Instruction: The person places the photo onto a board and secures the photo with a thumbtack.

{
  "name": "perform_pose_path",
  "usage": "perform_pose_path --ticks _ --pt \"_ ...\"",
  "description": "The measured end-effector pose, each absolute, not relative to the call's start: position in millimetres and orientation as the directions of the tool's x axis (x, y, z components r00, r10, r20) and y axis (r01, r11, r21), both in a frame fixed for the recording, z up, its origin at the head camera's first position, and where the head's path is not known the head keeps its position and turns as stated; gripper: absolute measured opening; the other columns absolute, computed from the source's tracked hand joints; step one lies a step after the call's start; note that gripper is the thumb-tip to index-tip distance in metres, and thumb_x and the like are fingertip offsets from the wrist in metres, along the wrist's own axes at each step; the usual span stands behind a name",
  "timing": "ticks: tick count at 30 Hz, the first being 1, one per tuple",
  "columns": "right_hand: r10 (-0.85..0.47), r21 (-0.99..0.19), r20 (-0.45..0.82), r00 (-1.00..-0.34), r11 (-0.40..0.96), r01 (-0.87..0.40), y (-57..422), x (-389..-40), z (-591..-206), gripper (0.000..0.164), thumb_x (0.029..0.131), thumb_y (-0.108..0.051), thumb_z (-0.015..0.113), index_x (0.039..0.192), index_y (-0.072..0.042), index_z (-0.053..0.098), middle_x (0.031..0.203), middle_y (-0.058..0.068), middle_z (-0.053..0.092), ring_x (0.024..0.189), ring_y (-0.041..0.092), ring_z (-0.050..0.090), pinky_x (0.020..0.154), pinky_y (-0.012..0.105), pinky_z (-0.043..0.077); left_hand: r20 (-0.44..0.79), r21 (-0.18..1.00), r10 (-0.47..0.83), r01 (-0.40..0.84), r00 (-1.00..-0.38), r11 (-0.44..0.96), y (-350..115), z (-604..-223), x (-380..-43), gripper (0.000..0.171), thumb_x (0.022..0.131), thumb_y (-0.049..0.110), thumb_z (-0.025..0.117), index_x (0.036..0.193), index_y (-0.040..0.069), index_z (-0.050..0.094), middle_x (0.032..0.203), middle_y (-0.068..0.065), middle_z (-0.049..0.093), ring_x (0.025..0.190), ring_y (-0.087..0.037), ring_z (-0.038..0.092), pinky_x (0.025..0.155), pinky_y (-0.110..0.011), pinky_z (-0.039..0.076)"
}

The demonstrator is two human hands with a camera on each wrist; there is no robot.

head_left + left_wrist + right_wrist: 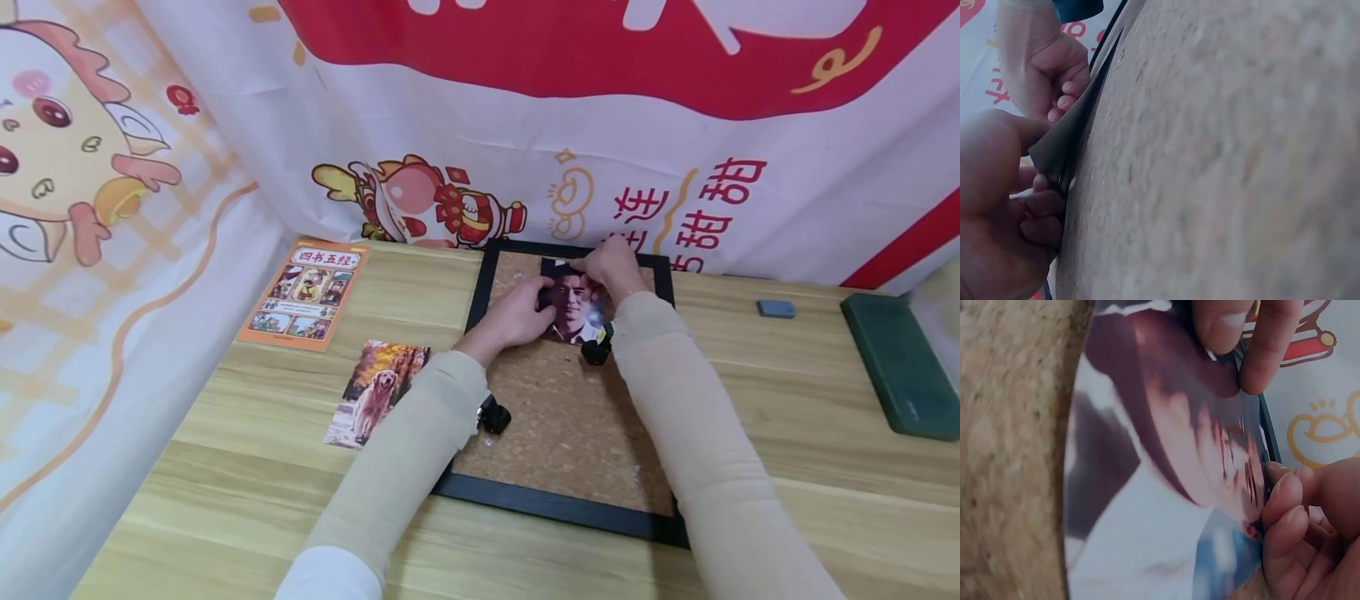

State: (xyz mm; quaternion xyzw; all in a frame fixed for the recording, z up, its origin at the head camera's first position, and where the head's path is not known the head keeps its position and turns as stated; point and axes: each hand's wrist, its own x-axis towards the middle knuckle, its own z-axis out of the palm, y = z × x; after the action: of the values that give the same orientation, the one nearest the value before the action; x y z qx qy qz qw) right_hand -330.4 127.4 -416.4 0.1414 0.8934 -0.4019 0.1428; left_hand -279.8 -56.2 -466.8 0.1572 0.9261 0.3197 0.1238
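A portrait photo of a person lies over the upper part of a black-framed cork board. My left hand pinches the photo's left side, with thumb and fingertips at its edge. In the left wrist view the left hand has curled fingers, and the photo's dark underside lifts off the cork. At the photo's top edge, my right hand grips with bent fingers. The right wrist view shows the right hand at that edge, close to the board's frame.
Left of the board lie a dog photo and an orange comic-style booklet. To the right are a small blue block and a dark green case. A printed cloth hangs behind the wooden table.
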Motion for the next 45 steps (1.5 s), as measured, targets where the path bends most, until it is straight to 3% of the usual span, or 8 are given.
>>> perform_pose_path --ticks 8,17,19,21,25,32,37,45 --pt "0.125 -0.726 -0.385 -0.915 0.571 0.383 131.4 -328.2 -419.7 0.034 0.103 -0.028 0.076 0.079 -0.005 0.071 0.049 -0.005 0.059 0.042 0.012 0.059 0.047 0.028 0.052 -0.125 0.559 0.325 0.204 -0.937 0.804 -52.9 -471.1 -280.4 0.055 0.105 0.034 0.064 0.155 0.013 0.056 0.157 -0.011 0.055 0.151 -0.029 0.049 0.128 -0.047 0.038" --pt "0.057 -0.779 -0.413 -0.909 0.495 0.385 136.5 -317.5 -418.2 0.018 0.107 -0.019 0.068 0.098 -0.004 0.062 0.062 -0.002 0.065 0.047 0.011 0.063 0.051 0.028 0.056 -0.146 0.602 0.333 0.184 -0.932 0.777 -53.7 -465.1 -277.4 0.058 0.105 0.032 0.064 0.157 0.01 0.052 0.158 -0.012 0.054 0.15 -0.027 0.049 0.127 -0.045 0.039" --pt "0.037 -0.795 -0.417 -0.908 0.469 0.384 138.1 -312.5 -416.8 0.017 0.107 -0.018 0.067 0.101 -0.004 0.061 0.065 -0.002 0.065 0.049 0.011 0.062 0.051 0.027 0.056 -0.142 0.622 0.33 0.175 -0.933 0.763 -55.0 -462.1 -274.1 0.057 0.106 0.031 0.062 0.157 0.009 0.051 0.147 -0.012 0.06 0.138 -0.026 0.057 0.118 -0.043 0.047" --pt "0.021 -0.814 -0.417 -0.909 0.437 0.383 140.0 -307.0 -414.8 0.017 0.108 -0.019 0.066 0.105 -0.002 0.063 0.067 -0.002 0.065 0.05 0.01 0.062 0.051 0.026 0.056 -0.128 0.659 0.337 0.174 -0.933 0.732 -57.2 -460.2 -272.5 0.055 0.106 0.028 0.06 0.157 0.008 0.051 0.126 -0.01 0.066 0.115 -0.023 0.064 0.101 -0.037 0.054" --pt "-0.004 -0.842 -0.401 -0.916 0.396 0.366 146.7 -296.6 -407.1 0.025 0.109 -0.022 0.064 0.117 0.002 0.064 0.07 0.0 0.067 0.051 0.012 0.063 0.052 0.027 0.057 -0.079 0.758 0.362 0.181 -0.929 0.627 -63.6 -437.1 -257.8 0.05 0.107 0.02 0.058 0.153 0.001 0.052 0.089 -0.003 0.057 0.075 -0.017 0.054 0.072 -0.03 0.046" --pt "-0.064 -0.836 -0.342 -0.938 0.477 0.272 163.3 -275.9 -384.3 0.038 0.112 -0.031 0.059 0.127 0.004 0.063 0.078 0.006 0.07 0.057 0.015 0.065 0.056 0.032 0.058 -0.005 0.792 0.405 0.244 -0.914 0.56 -85.3 -406.2 -240.0 0.044 0.108 0.015 0.059 0.149 -0.001 0.058 0.099 -0.005 0.061 0.093 -0.021 0.059 0.086 -0.034 0.048" --pt "-0.095 -0.829 -0.291 -0.952 0.522 0.201 180.7 -255.0 -376.0 0.037 0.112 -0.031 0.059 0.125 0.003 0.064 0.082 0.009 0.072 0.061 0.016 0.067 0.056 0.032 0.058 -0.019 0.769 0.425 0.258 -0.905 0.585 -103.3 -392.1 -226.0 0.042 0.11 0.018 0.059 0.15 0.003 0.059 0.106 -0.008 0.064 0.095 -0.023 0.06 0.083 -0.037 0.051" --pt "-0.178 -0.833 -0.213 -0.961 0.547 0.084 222.2 -208.8 -367.9 0.036 0.113 -0.029 0.057 0.127 0.004 0.062 0.088 0.009 0.072 0.065 0.016 0.067 0.059 0.035 0.06 -0.001 0.718 0.456 0.317 -0.89 0.62 -137.4 -381.4 -197.4 0.041 0.11 0.019 0.057 0.147 0.003 0.062 0.102 -0.007 0.064 0.089 -0.022 0.058 0.079 -0.037 0.05"
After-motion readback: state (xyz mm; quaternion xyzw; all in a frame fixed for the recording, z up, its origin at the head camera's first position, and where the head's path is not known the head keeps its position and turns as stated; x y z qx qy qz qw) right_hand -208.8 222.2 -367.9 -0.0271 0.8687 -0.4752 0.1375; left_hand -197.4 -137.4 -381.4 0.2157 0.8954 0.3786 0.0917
